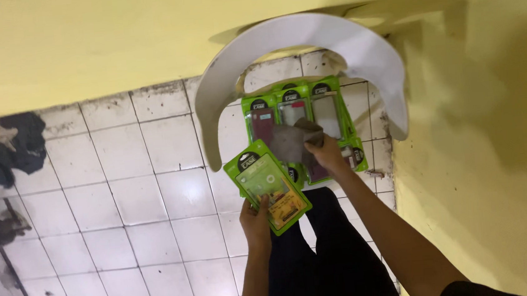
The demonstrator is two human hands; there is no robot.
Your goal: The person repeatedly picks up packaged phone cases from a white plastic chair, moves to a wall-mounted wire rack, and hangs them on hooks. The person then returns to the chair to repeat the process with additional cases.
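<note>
My left hand [255,220] grips a green packaged phone case [268,186] by its lower edge, held up over the tiled floor. My right hand [327,154] pinches a grey-brown cloth [292,141] and presses it against a row of green phone case packages [292,111] lying on the floor. Those packages sit side by side, three across in the top row, with more partly hidden beneath my hand. A white curved plastic piece [305,35] arches over them.
Yellow walls [483,149] close in at the top and right. White floor tiles [130,202] with dark grout spread to the left. Dark clothing [12,146] lies at the far left. My legs in black trousers [328,255] are below the hands.
</note>
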